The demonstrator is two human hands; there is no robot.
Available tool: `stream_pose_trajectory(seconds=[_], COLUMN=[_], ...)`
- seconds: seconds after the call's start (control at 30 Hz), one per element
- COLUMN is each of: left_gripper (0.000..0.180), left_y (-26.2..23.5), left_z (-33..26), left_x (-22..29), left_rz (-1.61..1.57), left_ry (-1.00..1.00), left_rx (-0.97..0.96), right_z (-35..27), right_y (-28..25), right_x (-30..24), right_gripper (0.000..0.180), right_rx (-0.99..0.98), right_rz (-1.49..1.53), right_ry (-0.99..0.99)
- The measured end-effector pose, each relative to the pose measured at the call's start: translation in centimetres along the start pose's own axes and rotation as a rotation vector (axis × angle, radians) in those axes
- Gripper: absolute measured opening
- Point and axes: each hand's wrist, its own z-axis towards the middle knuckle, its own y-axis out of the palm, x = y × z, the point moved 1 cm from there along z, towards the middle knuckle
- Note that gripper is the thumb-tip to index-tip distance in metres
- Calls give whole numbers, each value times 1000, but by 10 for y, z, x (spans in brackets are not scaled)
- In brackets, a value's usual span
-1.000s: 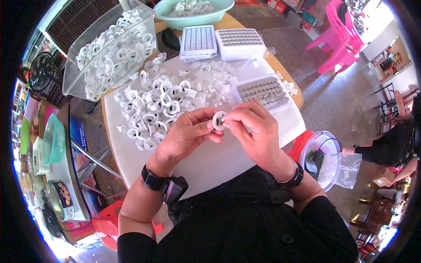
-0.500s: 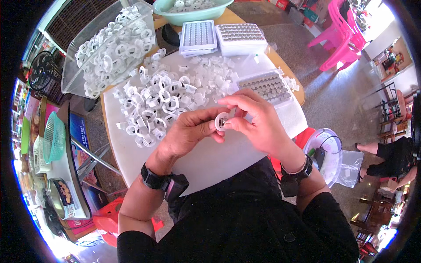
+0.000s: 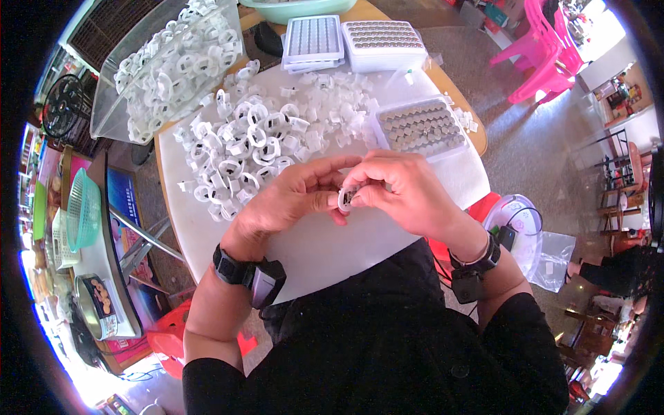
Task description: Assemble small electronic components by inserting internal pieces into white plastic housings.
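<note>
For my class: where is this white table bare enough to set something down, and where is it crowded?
Bare tabletop lies between the left hand and the lap; a smaller patch sits between the right hand, disc tray and table's right edge. Crowded: the left, with white rings; beyond the hands, translucent pieces.

Upper garment: black top [image 3: 387, 366], plain, with one round dark button [image 3: 459, 371] visible on the front, right of centre. Left sleeve [image 3: 213, 384] and right sleeve [image 3: 522, 332] are both black and short, leaving the forearms bare. Lower garment [image 3: 360, 290]: black, visibly creased. Left wrist: black strap [image 3: 232, 266] carrying a chunky, angular module [image 3: 268, 283], dark-bodied with a greyish face. Right wrist: second black strap [image 3: 492, 253], with a boxy black unit [image 3: 469, 287] beside it; a thin bracelet [image 3: 473, 263] sits on the hand side. Fine markings and screws cannot be made out.
</note>
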Motion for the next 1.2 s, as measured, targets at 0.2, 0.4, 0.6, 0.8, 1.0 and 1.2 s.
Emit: stream_pose_trajectory(seconds=[0.2,0.4,0.6,0.8,1.0,1.2], left_gripper=[55,51,49,50,56,60], left_y=[0,0,1,-4,-5,2], left_z=[1,3,-1,-6,2,3], left_x=[0,-6,-4,-2,-3,-1], left_rz=[11,-169,-263,-222,-400,-366], left_ry=[-12,2,29,-2,98,90], left_rx=[-1,130,125,81,67,153], right_z=[-4,-1,-2,4,7,4], right_y=[5,11,15,11,8,11], right_x=[3,11,4,4,6,3], right_gripper=[12,15,11,6,12,10], right_rx=[32,45,218,157,242,258], right_rz=[366,521,382,278,483,392], right_ry=[127,139,57,4,94,39])
